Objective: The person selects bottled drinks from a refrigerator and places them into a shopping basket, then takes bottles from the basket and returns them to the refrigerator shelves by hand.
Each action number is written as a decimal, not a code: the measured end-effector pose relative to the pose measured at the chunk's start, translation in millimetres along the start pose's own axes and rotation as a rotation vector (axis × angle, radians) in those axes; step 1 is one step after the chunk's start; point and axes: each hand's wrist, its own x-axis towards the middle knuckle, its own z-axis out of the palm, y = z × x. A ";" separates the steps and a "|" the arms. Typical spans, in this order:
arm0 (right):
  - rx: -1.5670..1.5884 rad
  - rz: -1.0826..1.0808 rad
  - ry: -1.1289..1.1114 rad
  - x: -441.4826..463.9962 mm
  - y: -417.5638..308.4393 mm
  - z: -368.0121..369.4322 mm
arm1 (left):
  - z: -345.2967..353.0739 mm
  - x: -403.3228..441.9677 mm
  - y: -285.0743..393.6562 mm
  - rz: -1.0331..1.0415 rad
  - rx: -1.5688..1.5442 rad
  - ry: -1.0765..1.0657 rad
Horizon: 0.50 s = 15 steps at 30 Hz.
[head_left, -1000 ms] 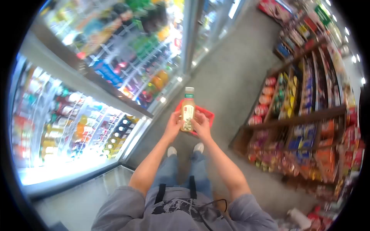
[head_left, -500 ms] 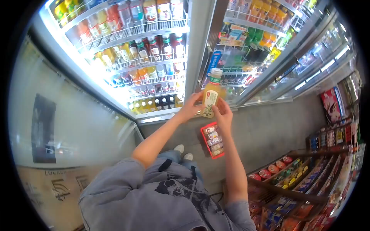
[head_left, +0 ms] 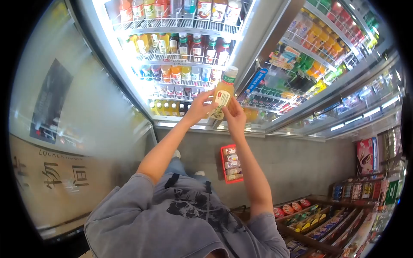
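Observation:
A drink bottle (head_left: 223,95) with pale yellow contents, a white cap and a cream label is held up in front of me, tilted with its cap away from me. My left hand (head_left: 199,107) grips its left side. On the lower right side, my right hand (head_left: 235,117) has its thumb against the label and its fingers partly hidden behind the bottle. Just beyond, a lit drinks fridge stands open, its wire shelves (head_left: 180,30) lined with bottles, among them dark ones with green-and-white labels (head_left: 196,50).
On the floor below my right forearm sits a red crate (head_left: 223,162) with several packed bottles. The fridge's glass door (head_left: 92,99) stands open at my left. Closed fridge doors (head_left: 297,81) run to the right. A snack rack (head_left: 318,232) is at the lower right.
My view has turned, so the fridge shelves and floor crate have shifted in the picture. Both hands still hold the bottle, which now appears further left and a little higher, in front of the open fridge.

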 end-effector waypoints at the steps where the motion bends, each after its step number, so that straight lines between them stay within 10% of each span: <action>1: 0.000 0.006 -0.015 5.8 0.0 5.0 | -6.1 0.9 2.6 0.019 0.049 0.023; 15: 0.070 -0.052 -0.255 119.0 19.1 174.1 | -166.2 37.7 37.6 0.097 0.164 0.336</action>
